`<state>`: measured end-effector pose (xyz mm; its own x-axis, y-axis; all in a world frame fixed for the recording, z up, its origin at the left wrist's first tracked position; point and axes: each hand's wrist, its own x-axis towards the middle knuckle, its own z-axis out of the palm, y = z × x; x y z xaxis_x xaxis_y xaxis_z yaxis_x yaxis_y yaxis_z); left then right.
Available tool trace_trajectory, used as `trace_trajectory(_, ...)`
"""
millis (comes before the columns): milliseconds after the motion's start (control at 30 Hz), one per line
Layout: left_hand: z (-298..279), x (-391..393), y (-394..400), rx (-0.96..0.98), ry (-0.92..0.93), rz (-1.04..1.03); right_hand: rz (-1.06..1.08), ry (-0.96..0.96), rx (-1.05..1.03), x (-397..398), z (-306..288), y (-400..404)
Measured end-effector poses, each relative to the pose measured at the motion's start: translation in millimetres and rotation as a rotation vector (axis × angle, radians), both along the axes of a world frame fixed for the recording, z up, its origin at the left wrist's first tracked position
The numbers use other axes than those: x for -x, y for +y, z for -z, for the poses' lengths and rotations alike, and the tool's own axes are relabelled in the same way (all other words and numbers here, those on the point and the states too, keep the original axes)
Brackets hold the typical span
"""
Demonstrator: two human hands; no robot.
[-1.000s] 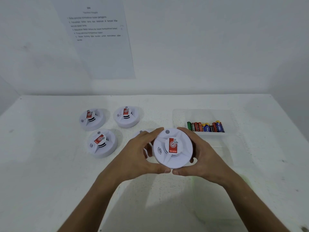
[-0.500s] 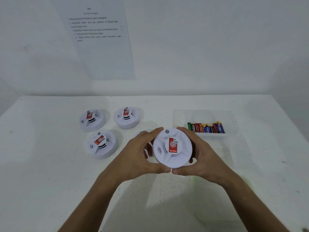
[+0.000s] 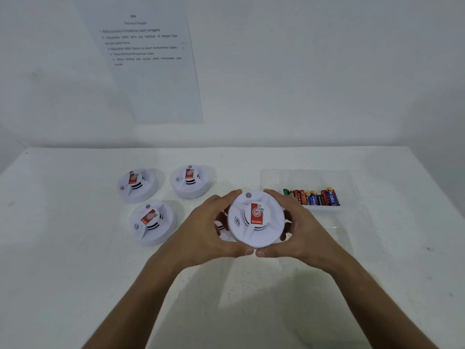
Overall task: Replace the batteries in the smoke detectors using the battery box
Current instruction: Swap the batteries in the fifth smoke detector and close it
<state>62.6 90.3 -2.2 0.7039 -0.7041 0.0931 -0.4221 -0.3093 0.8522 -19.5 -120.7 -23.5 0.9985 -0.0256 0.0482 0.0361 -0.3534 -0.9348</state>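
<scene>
A white smoke detector (image 3: 256, 219) is held above the middle of the white desk (image 3: 63, 260), lifted clear of the surface, with its face and the red label turned to the camera. It is gripped from both sides: the left hand (image 3: 208, 235) is curled round its left edge and the right hand (image 3: 299, 233) round its right edge, with the two thumbs almost meeting under its near rim and the forefingers laid over the far rim. Behind the left hand a small part of another white object can be seen on the desk, but it cannot be told what it is. Three more smoke detectors are lying on the desk toward the far left: one (image 3: 137, 183) at the far left, a second (image 3: 190, 180) just beside it on the right, and a third (image 3: 151, 222) nearer to the front edge, close to the left hand. A clear plastic battery box (image 3: 276, 177) is placed toward the far right of the desk, and a row of batteries (image 3: 312, 196) in green, red, yellow and blue is lying along its near side. A printed instruction sheet (image 3: 151, 66) is fixed on the wall behind the desk; its text is too blurred to be read.
</scene>
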Motion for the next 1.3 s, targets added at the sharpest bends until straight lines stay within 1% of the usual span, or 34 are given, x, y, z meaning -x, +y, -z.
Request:
trace_trajectory(167,-1,-20,-3,-0.004,-0.022,-0.003,0.039,0.007,0.049,-19,-3,-2)
trace_trajectory(267,-1,-48,-10,-0.024,-0.033,-0.051,0.062,-0.007,0.035,-43,-11,-4)
trace_trajectory(367,6,-82,-20,-0.084,-0.053,-0.125,0.100,-0.001,0.052,-79,-9,-6)
trace_trajectory(433,15,-103,-27,-0.129,-0.027,-0.159,0.131,0.015,0.067,-98,-3,-5)
trace_trajectory(567,35,-125,-33,-0.226,-0.050,-0.192,0.171,0.085,0.096,-117,12,0)
trace_trajectory(667,42,-126,-34,-0.279,-0.042,-0.198,0.207,0.123,0.191,-118,21,5)
trace_trajectory(733,51,-147,-39,-0.325,-0.023,-0.196,0.245,0.163,0.245,-136,28,4)
trace_trajectory(867,52,-142,-50,-0.405,-0.040,-0.208,0.214,0.268,0.326,-138,26,-1)
trace_trajectory(933,52,-138,-54,-0.452,-0.050,-0.197,0.202,0.296,0.386,-138,27,1)
trace_trajectory(1000,53,-134,-56,-0.456,-0.029,-0.190,0.203,0.314,0.422,-139,29,2)
trace_trajectory(1100,48,-129,-52,-0.444,0.014,-0.194,0.177,0.310,0.468,-135,21,7)
trace_trajectory(1167,39,-124,-53,-0.454,0.015,-0.193,0.190,0.307,0.456,-131,16,11)
trace_trajectory(1267,18,-109,-54,-0.480,-0.043,-0.217,0.225,0.262,0.439,-116,-1,21)
trace_trajectory(1300,12,-105,-53,-0.449,-0.070,-0.234,0.243,0.214,0.441,-109,-8,23)
